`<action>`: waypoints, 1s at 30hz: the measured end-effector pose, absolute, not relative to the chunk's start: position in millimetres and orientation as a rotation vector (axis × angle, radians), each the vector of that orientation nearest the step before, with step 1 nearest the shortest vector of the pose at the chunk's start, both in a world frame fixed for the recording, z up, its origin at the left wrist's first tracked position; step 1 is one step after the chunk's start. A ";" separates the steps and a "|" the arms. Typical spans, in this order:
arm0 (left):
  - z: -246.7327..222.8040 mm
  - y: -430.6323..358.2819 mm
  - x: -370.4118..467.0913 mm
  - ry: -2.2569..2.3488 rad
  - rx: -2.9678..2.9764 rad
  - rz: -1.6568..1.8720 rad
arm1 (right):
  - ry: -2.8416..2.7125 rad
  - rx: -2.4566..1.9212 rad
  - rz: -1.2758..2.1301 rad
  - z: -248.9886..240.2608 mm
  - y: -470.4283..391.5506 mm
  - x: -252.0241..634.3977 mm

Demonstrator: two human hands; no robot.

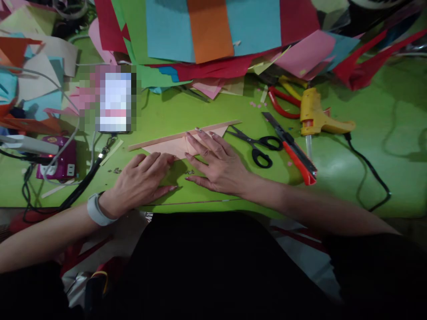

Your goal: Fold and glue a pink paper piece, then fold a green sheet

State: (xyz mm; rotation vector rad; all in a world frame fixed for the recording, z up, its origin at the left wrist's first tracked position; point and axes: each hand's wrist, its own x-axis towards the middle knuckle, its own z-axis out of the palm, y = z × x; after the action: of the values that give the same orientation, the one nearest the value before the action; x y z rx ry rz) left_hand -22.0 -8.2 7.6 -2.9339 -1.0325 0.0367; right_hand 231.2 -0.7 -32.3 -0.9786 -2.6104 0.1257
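A sheet of peach paper [173, 148] lies on the green table, with a narrow folded strip [150, 141] along its far edge. My right hand [216, 164] rests palm down on the paper, its fingers stretched and spread, the fingertips reaching the strip. At the paper's near left edge is my left hand [142, 178], its fingers bent and its thumb held apart, with nothing seen in its grasp. Its fingertips touch or nearly touch the paper. Black-handled scissors [256, 144] lie just right of the paper, partly open, their tips close to its right end.
Right of the scissors are a red utility knife [295, 155], red-handled pliers [283, 104] and a yellow glue gun [310, 111] with a cord. A phone [115, 102] and a purple power adapter [56, 158] with cables sit left. Coloured paper sheets [170, 31] pile at the back.
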 end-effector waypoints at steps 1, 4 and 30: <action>8.5 -9.0 -25.0 -1.060 -2.946 0.020 | -2.605 -0.981 0.144 -32.9 -0.4 230.9; 10.6 -10.5 -31.4 -1.106 -2.953 -0.026 | -2.579 -0.970 0.188 -34.7 1.0 230.3; 8.8 67.8 1.6 -1.347 -3.010 -0.442 | -2.471 -0.886 0.049 -38.4 28.5 241.6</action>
State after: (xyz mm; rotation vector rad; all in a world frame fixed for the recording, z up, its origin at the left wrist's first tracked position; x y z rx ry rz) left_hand 1.6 67.8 8.8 -3.0099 -1.3474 -0.4417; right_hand 241.6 28.5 -38.4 -0.8862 -2.4707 0.0492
